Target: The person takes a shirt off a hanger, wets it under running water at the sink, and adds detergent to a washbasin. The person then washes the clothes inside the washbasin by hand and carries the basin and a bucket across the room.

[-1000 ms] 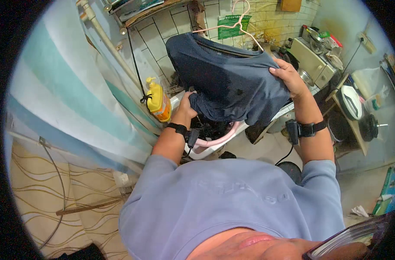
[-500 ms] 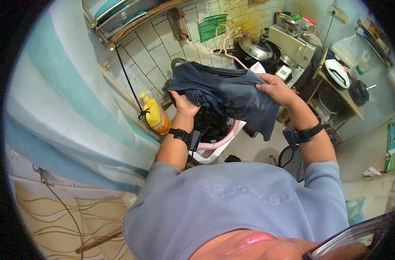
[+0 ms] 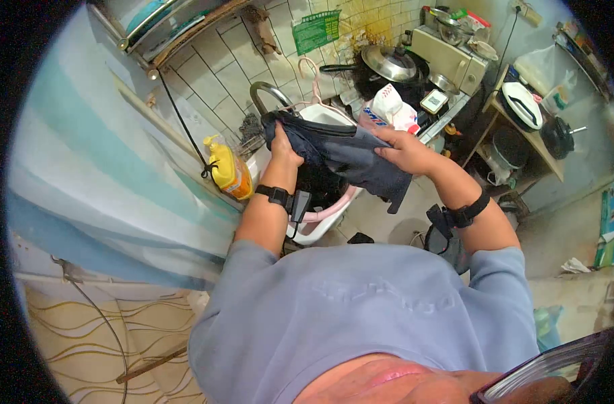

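The dark shirt point(image 3: 357, 156) is up in the air between the person's 2 hands, above a white tub point(image 3: 313, 233) with a pink rim point(image 3: 334, 213) and dark contents point(image 3: 315, 190). The left hand point(image 3: 284, 149) is closed on the bunched cloth at 1 side, its fingers partly hidden by the folds; the right hand point(image 3: 409, 152) grips the other side between thumb and fingers, near the shoulder. A pink hanger point(image 3: 315, 86) rises from the neck of the shirt, its hook upward and free of any rail, neither hand visibly on it. Its 2 arms run down to the cloth, where their ends are hidden, so how fully each sits inside the shoulders cannot be told. As far as this shows, shirt and hanger look to be together, which I judge to be the part that is done. The cloth, though, is gathered at the left and slants down at the right into a loose lower edge, so it is neither spread flat nor even, and the hanger hangs from nothing. A curved metal tap point(image 3: 258, 93) stands just behind the shirt, a yellow pump bottle point(image 3: 230, 172) is beside the tub, and a white packet point(image 3: 390, 111) lies beyond the right hand.
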Demonstrator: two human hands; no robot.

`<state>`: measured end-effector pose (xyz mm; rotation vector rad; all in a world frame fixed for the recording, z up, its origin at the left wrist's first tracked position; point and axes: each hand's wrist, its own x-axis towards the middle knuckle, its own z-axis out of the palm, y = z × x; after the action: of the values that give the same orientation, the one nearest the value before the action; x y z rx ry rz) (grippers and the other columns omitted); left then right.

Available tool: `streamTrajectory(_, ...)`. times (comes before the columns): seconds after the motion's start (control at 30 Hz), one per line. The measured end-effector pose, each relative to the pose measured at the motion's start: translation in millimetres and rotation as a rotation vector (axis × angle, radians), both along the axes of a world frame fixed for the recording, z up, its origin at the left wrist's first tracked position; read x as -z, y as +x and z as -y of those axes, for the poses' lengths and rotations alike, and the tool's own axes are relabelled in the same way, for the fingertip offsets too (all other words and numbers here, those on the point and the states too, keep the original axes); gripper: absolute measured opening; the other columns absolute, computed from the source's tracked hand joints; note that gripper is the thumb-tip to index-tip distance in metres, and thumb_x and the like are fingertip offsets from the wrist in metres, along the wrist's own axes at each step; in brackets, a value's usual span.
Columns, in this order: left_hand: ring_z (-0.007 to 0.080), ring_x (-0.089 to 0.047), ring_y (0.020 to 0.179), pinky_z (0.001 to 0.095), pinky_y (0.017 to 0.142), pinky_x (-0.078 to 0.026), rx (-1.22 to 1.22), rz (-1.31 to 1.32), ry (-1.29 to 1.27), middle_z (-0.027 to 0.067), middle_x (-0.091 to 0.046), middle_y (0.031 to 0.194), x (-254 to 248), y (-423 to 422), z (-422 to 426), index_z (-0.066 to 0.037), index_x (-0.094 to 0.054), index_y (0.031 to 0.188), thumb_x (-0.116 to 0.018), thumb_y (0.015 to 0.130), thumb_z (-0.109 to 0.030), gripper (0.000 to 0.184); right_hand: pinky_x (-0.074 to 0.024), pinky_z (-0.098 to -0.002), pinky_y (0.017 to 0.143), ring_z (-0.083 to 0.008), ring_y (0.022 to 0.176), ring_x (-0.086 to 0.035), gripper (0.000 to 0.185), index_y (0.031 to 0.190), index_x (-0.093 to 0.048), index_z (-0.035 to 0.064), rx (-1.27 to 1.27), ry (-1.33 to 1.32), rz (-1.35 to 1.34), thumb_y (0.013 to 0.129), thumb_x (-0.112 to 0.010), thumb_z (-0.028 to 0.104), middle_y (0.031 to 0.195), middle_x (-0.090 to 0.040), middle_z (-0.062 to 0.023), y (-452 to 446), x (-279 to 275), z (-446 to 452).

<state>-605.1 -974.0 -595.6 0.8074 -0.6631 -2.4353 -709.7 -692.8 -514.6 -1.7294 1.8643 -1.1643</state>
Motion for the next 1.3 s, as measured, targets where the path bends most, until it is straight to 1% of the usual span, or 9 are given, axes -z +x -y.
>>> streamTrajectory(0.1,0.0303,-0.058,0.103,0.0541,0.088,-0.044,-0.042,0.003,-0.032,0.0092,-0.059,0.115,12,-5,-5,-0.007,-0.054,0.115,-0.042,0.091,-0.05,0.051,-0.0402,-0.0282,0.09,-0.0141,0.102,-0.051,0.039,0.124,-0.05,0.0044,0.011,0.127,0.143,0.086,-0.054,0.003,0.111,-0.059,-0.0071,2,-6,-9)
streamTrajectory(0.37,0.0315,-0.059,0.1,0.0499,0.09,-0.045,-0.107,-0.059,-0.121,0.0096,-0.062,0.11,43,-16,-9,-0.009,-0.058,0.112,-0.037,0.092,-0.043,0.044,-0.0437,-0.0331,0.088,-0.023,0.099,-0.058,0.039,0.123,-0.05,0.0033,-0.002,-0.002,-0.019,0.086,-0.058,0.012,0.11,-0.06,-0.0171,-19,36,-18)
streamTrajectory(0.53,0.0338,-0.058,0.096,0.0473,0.089,-0.047,0.019,-0.019,-0.142,0.0147,-0.06,0.112,12,-22,-62,-0.003,-0.058,0.112,-0.039,0.09,-0.033,0.041,-0.0435,-0.0345,0.089,-0.0262,0.101,-0.058,0.039,0.121,-0.051,0.0028,0.045,-0.022,0.043,0.086,-0.059,0.016,0.109,-0.06,-0.0195,-33,44,-41)
streamTrajectory(0.6,0.0351,-0.053,0.111,0.0507,0.098,-0.039,0.202,-0.173,-0.12,0.0151,-0.055,0.123,64,-38,-29,-0.004,-0.054,0.119,-0.033,0.091,-0.036,0.048,-0.0425,-0.0348,0.09,-0.027,0.104,-0.056,0.039,0.121,-0.052,0.0027,0.051,0.05,0.126,0.086,-0.059,0.017,0.113,-0.059,-0.0197,-43,58,-50)
streamTrajectory(0.67,0.0355,-0.053,0.11,0.0502,0.099,-0.038,0.46,-0.088,-0.511,0.0169,-0.055,0.122,54,-39,-58,-0.002,-0.053,0.12,-0.03,0.091,-0.036,0.05,-0.0418,-0.0347,0.091,-0.0268,0.107,-0.055,0.039,0.122,-0.051,0.0025,0.084,0.059,0.123,0.087,-0.058,0.017,0.115,-0.058,-0.019,-38,44,-75)
streamTrajectory(0.7,0.0354,-0.053,0.11,0.0502,0.099,-0.039,0.352,-0.003,-0.159,0.018,-0.055,0.122,45,-39,-77,-0.002,-0.053,0.12,-0.027,0.091,-0.036,0.051,-0.0418,-0.0347,0.091,-0.027,0.107,-0.055,0.039,0.123,-0.05,0.0026,0.081,0.091,0.115,0.087,-0.057,0.017,0.116,-0.058,-0.0181,-37,45,-86)
streamTrajectory(0.8,0.0351,-0.053,0.111,0.0495,0.099,-0.039,0.361,0.213,-0.073,0.0171,-0.055,0.122,16,-39,-133,-0.002,-0.052,0.121,-0.026,0.091,-0.036,0.053,-0.0422,-0.0341,0.09,-0.0242,0.104,-0.056,0.039,0.123,-0.051,0.0026,0.142,0.086,0.101,0.089,-0.056,0.019,0.115,-0.059,-0.0144,-27,40,-124)
streamTrajectory(1.0,0.0335,-0.056,0.107,0.0487,0.095,-0.043,0.906,0.196,-0.132,0.0138,-0.057,0.119,50,-46,-157,-0.002,-0.053,0.119,-0.044,0.092,-0.031,0.04,-0.0428,-0.0305,0.087,-0.0144,0.098,-0.055,0.034,0.121,-0.053,0.0012,0.532,0.06,0.228,0.09,-0.053,0.017,0.109,-0.062,-0.0091,39,28,-213)
streamTrajectory(1.3,0.0282,-0.056,0.107,0.0421,0.093,-0.045,1.731,0.009,-0.29,0.0139,-0.055,0.12,76,-33,-247,0.003,-0.045,0.124,-0.055,0.09,-0.029,0.048,-0.0415,-0.0303,0.089,-0.0164,0.1,-0.055,0.032,0.118,-0.055,0.0002,1.138,0.018,0.34,0.09,-0.055,0.014,0.11,-0.062,-0.0106,253,-16,-293)
